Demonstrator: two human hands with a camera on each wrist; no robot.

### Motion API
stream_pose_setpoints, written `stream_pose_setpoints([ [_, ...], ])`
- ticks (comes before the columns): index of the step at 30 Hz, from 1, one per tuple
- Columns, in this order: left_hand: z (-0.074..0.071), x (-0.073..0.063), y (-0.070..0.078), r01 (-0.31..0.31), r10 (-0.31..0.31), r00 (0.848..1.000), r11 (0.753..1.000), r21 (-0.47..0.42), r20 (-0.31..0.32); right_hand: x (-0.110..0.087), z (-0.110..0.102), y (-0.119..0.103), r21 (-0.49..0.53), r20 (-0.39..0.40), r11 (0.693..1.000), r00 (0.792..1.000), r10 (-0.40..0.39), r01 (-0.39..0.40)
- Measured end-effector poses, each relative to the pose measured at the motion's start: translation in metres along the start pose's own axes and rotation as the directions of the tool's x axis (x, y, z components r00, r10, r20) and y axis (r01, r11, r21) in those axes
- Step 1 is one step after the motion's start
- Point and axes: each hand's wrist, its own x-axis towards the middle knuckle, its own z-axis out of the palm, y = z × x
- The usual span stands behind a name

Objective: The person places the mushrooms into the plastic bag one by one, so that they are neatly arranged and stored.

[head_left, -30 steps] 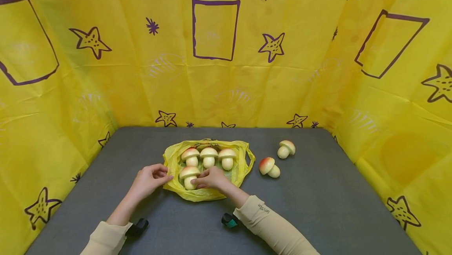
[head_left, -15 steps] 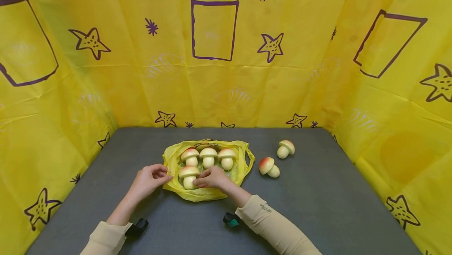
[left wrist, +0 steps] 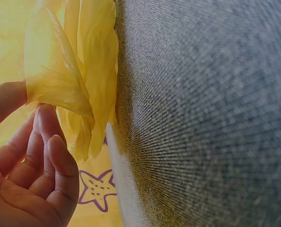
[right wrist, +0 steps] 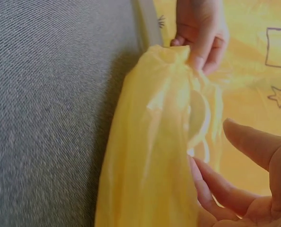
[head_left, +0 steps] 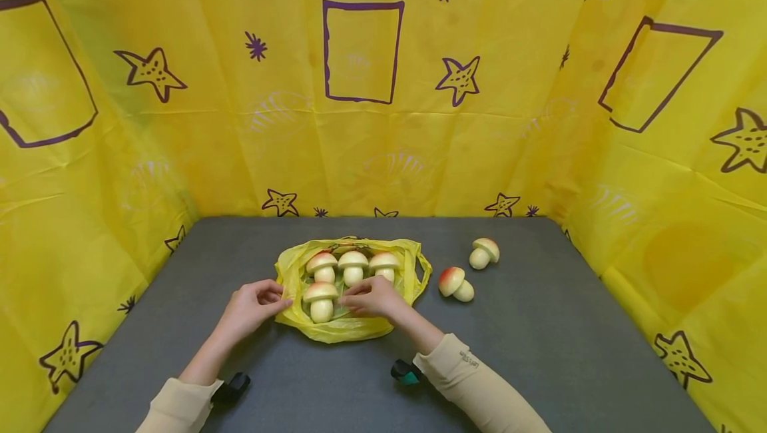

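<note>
My left hand (head_left: 250,305) pinches the left edge of a yellow plastic bag (head_left: 335,334), thumb and forefinger on its film in the left wrist view. The bag lies with its mouth spread open. Inside stand several toy mushrooms with pale stems and cream caps tinged red: three in a back row, and a front mushroom (head_left: 321,292) at the left. Just right of that one hovers my right hand (head_left: 377,298), holding nothing. In the right wrist view its thumb (right wrist: 254,144) stands apart from the fingers, which are partly behind the bag's side.
Two more toy mushrooms lie on the grey table (head_left: 515,353) to the right of the bag, a nearer mushroom (head_left: 455,284) and a farther mushroom (head_left: 484,253). A yellow cloth (head_left: 365,153) with purple drawings encloses the table at the back and sides.
My right hand has let go of the front mushroom and drawn back a little to the right. The mushroom stays standing in the bag. My left hand keeps its hold on the bag's edge.
</note>
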Motion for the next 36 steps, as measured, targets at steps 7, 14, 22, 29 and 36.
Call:
stream_pose_setpoints([
  [7,0.001,0.0,0.0,-0.006,0.006,1.0,1.0,-0.003,-0.004,-0.008,-0.013,-0.002,-0.026,-0.004,0.999,0.999,-0.036,0.036],
  [14,0.001,0.0,-0.002,-0.008,0.008,1.0,1.0,-0.006,-0.003,-0.028,-0.022,-0.02,-0.053,-0.012,0.996,0.998,-0.066,0.066],
  [22,0.002,0.001,-0.003,-0.008,0.008,1.0,1.0,0.001,-0.002,-0.023,-0.037,-0.003,-0.062,-0.044,0.995,0.996,-0.079,0.076],
  [29,0.002,0.002,-0.003,-0.001,0.001,1.0,1.0,0.009,0.002,-0.03,-0.052,-0.002,-0.093,-0.098,0.992,0.991,-0.09,0.081],
  [36,0.001,0.001,-0.002,0.001,-0.001,1.0,1.0,-0.002,0.007,-0.037,-0.067,0.0,-0.092,-0.176,0.994,0.981,-0.081,0.065],
])
